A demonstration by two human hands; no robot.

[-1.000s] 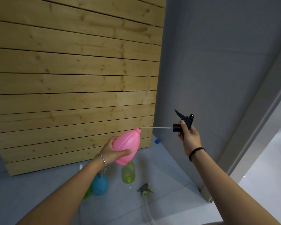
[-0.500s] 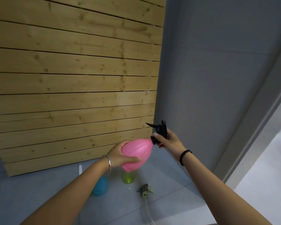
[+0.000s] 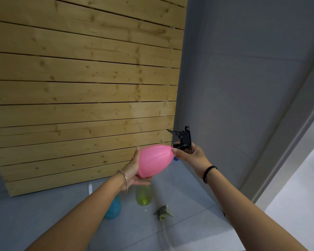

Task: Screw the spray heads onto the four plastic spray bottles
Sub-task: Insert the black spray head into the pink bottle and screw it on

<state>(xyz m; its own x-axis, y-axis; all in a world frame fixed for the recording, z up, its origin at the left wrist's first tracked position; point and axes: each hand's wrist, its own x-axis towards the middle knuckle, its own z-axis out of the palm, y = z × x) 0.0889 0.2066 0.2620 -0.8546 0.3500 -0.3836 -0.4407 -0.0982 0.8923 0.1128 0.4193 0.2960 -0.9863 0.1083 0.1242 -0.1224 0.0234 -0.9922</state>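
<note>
two hands: left hand (image 3: pixel 132 171) cups smooth egg-shaped pink bottle (image 3: pixel 155 160); right hand (image 3: pixel 192 155) pinches angular black spray head (image 3: pixel 184 139).

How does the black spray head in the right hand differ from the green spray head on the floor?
The black plastic spray head is held in the right hand at the neck of the pink plastic bottle, which the left hand steadies; the green plastic spray head lies loose on the grey floor. The green head's dip tube trails in view; the black head's is out of sight. Both are trigger-type heads.
</note>
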